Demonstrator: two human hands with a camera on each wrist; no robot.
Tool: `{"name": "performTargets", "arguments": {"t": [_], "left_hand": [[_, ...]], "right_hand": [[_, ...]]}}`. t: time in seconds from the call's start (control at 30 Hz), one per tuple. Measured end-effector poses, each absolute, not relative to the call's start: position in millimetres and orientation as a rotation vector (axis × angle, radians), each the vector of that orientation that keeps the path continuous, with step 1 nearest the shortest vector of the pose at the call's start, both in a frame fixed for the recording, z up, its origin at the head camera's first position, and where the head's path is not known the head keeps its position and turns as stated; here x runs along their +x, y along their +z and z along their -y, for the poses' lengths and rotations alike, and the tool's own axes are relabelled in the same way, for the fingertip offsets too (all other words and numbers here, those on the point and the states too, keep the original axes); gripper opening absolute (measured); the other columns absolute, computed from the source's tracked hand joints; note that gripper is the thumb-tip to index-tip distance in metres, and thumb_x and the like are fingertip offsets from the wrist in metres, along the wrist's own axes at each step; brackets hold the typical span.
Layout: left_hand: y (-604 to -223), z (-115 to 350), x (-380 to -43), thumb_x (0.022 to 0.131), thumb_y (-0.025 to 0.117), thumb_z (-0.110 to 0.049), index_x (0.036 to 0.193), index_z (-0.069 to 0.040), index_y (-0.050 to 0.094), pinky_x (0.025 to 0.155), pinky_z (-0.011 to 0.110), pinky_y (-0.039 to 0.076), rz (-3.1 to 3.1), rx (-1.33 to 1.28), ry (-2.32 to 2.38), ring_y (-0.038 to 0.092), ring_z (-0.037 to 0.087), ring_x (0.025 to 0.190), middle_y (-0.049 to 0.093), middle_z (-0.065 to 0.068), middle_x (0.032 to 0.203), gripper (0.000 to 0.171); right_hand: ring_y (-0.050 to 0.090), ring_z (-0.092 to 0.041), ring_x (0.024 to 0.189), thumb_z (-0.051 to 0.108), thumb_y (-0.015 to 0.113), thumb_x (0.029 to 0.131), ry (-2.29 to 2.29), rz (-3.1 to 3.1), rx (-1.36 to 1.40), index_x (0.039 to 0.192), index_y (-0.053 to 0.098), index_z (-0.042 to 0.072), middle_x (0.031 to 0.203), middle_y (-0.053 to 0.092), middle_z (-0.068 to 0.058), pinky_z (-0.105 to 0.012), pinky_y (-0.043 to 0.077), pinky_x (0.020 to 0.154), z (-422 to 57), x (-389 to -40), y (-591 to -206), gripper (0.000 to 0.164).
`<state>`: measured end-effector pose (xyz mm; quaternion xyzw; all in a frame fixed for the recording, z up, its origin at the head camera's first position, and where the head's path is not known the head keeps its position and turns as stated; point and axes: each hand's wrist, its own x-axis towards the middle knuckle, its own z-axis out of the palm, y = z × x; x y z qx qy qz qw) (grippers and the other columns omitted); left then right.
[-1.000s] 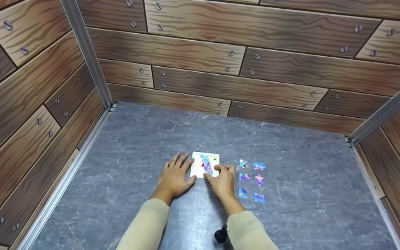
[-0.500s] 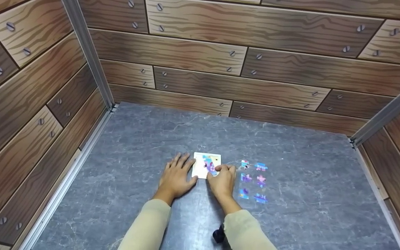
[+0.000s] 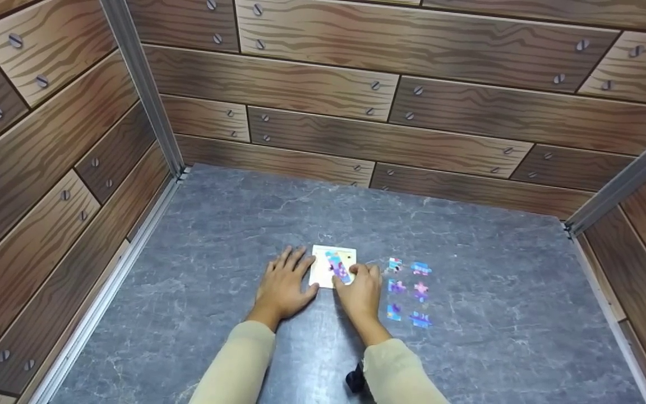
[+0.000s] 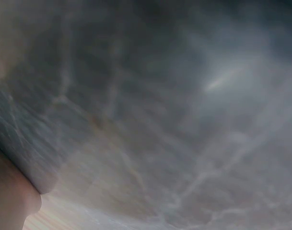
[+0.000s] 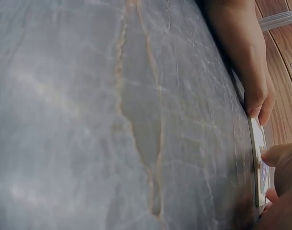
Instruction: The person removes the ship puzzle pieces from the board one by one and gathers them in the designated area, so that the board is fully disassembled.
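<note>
A small white puzzle board (image 3: 318,278) lies flat on the grey table, carrying a colourful strip of joined jigsaw pieces (image 3: 336,265) that stands slanted on it. My left hand (image 3: 284,289) rests palm down with fingers spread, thumb and index finger at the board's left edge. From the right, my right hand (image 3: 361,292) reaches over the board and pinches the strip's lower end between thumb and index finger, its other fingers curled. In the right wrist view, the board (image 5: 256,158) shows edge-on beside both hands. The left wrist view has mostly blurred tabletop and a bit of skin.
Several loose jigsaw pieces, among them a pink one (image 3: 420,290) and a blue one (image 3: 420,320), lie in two columns right of the board. A black object (image 3: 355,380) is by the right sleeve. Wood-patterned walls (image 3: 323,123) surround the grey tabletop (image 3: 497,292).
The strip of jigsaw pieces has turned from nearly upright to a slant on the board, its lower end shifting right with my right thumb. My left hand has stayed in place.
</note>
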<state>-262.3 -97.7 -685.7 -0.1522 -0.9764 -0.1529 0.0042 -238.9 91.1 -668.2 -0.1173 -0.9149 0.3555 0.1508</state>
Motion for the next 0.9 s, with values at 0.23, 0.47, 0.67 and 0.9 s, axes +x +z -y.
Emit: {"name": "performTargets", "arguments": {"t": [0.23, 0.47, 0.67, 0.9], "left_hand": [[-686, 98, -260, 0.101, 0.053, -0.066, 0.163, -0.034, 0.048, 0.129, 0.067, 0.033, 3.028, -0.488, -0.52, 0.027, 0.033, 0.169, 0.039, -0.001, 0.177, 0.07], [-688, 98, -262, 0.102, 0.052, -0.067, 0.163, -0.035, 0.048, 0.128, 0.067, 0.034, 3.02, -0.489, -0.508, 0.027, 0.033, 0.169, 0.039, -0.002, 0.177, 0.069], [-685, 99, -262, 0.102, 0.052, -0.067, 0.164, -0.034, 0.047, 0.129, 0.064, 0.034, 3.034, -0.484, -0.497, 0.027, 0.032, 0.169, 0.038, -0.002, 0.177, 0.07], [-681, 98, -260, 0.101, 0.054, -0.065, 0.163, -0.033, 0.048, 0.129, 0.064, 0.033, 3.037, -0.487, -0.519, 0.028, 0.033, 0.168, 0.038, -0.001, 0.177, 0.071]], "right_hand": [[0.059, -0.036, 0.099, 0.017, 0.095, 0.08, 1.0, 2.621, -0.333, 0.095, 0.077, 0.002, 0.1, 0.062, -0.015, -0.051, 0.05, 0.097, -89, -240, -666, 0.028], [0.059, -0.036, 0.098, 0.013, 0.094, 0.08, 0.941, 2.622, -0.3, 0.094, 0.076, 0.001, 0.099, 0.063, -0.015, -0.05, 0.051, 0.095, -91, -244, -668, 0.026], [0.061, -0.032, 0.09, 0.005, 0.092, 0.079, 0.949, 2.591, -0.188, 0.095, 0.071, 0.003, 0.093, 0.068, -0.013, -0.048, 0.049, 0.09, -94, -244, -670, 0.027], [0.06, -0.024, 0.086, 0.005, 0.084, 0.085, 1.162, 2.626, -0.138, 0.111, 0.071, 0.01, 0.09, 0.067, -0.008, -0.045, 0.048, 0.08, -105, -248, -671, 0.03]]}}
